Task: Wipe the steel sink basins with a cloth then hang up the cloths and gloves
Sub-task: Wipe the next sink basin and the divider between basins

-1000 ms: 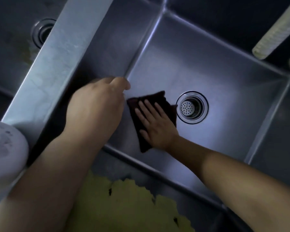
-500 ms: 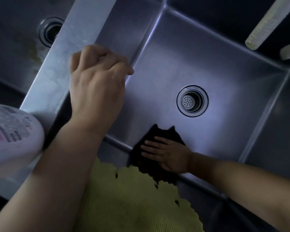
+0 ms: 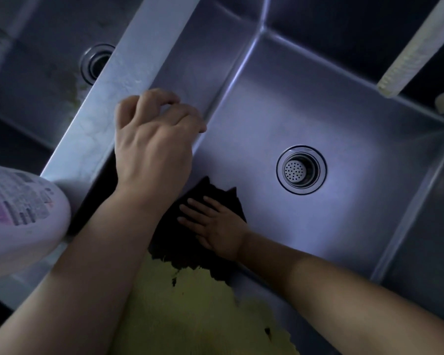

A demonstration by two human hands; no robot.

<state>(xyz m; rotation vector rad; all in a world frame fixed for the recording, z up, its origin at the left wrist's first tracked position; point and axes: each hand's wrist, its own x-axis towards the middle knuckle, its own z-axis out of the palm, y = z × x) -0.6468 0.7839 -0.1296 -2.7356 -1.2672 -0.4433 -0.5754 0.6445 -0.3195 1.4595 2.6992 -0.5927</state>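
**Flat hand on the dark cloth, near wall of the basin**

Dim light here, steel everywhere. The main sink basin fills the centre and right of the frame, its floor catching a pale sheen around the round drain strainer. A broad steel divider runs diagonally from the top centre down to the left, and beyond it, upper left, sits a second basin with its own drain, partly hidden by the divider. A ribbed pale hose crosses the upper right corner. At the left edge, a white bottle with a printed label looms close and blurred. Low in the frame, a yellow cloth covers the basin's near rim.

Now the hands. The right hand is spread out flat, fingers straight and pointing left, pressing the dark cloth onto the basin floor where it meets the near wall, below and left of the strainer. The cloth's lower edge touches the yellow cloth. The left hand is up at the divider's inner edge, fingers curled loosely; it holds nothing, and whether the fingertips touch the steel I cannot tell.
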